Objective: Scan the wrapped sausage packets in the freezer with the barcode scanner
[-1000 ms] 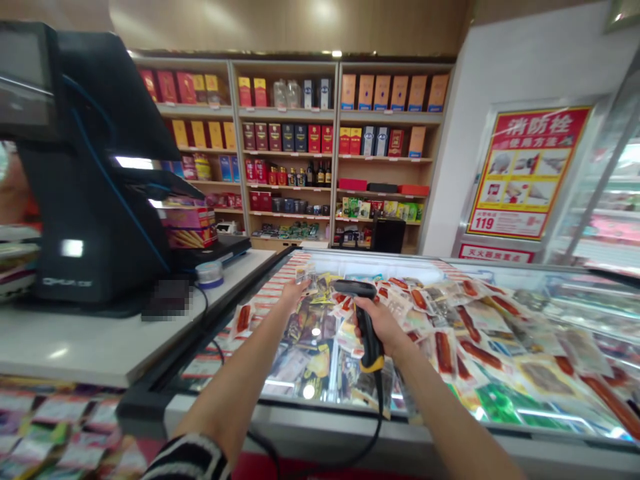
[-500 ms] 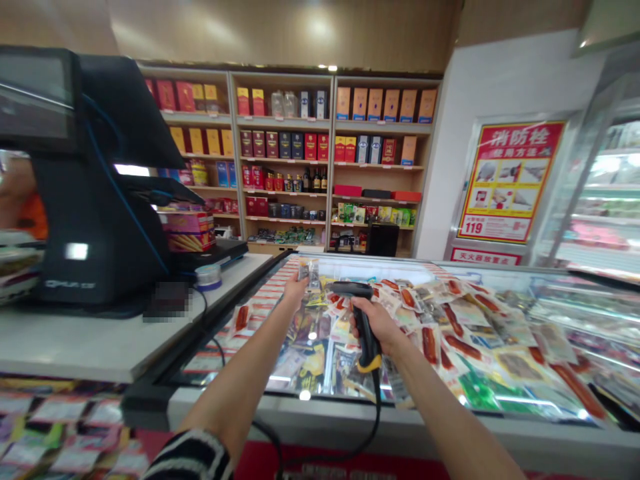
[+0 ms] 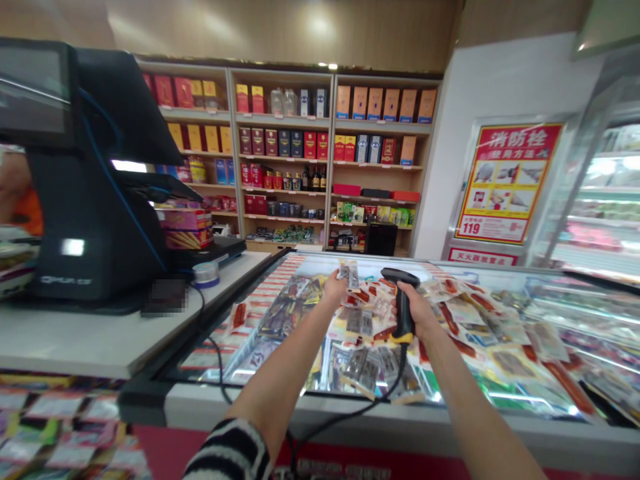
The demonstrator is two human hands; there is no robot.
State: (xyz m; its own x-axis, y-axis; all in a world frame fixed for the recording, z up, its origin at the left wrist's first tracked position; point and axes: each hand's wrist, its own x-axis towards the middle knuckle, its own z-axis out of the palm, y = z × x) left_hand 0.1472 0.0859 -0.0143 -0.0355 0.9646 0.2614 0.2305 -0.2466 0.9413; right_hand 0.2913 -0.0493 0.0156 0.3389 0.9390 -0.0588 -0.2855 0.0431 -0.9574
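My right hand (image 3: 414, 308) is wrapped round the grip of a black and yellow barcode scanner (image 3: 404, 320), whose head points left. Its black cable droops from the handle across the front of the glass-topped case. Between the fingers of my left hand (image 3: 336, 288) is a small clear packet (image 3: 349, 275) with dark contents, held just left of the scanner head. Under both hands lie many sealed food packets, among them a dark-filled packet (image 3: 364, 368) near the front edge and red sausage packs (image 3: 453, 319) to the right.
A checkout terminal (image 3: 90, 200) stands on the white counter (image 3: 95, 340) at left, with a roll of tape (image 3: 206, 274) near the edge. Shelves of boxed goods (image 3: 285, 143) line the back wall. Part of another person (image 3: 23, 193) shows at far left.
Both my hands have moved to the right, the left with the small packet and the right with the scanner. The cable has swung along with it.
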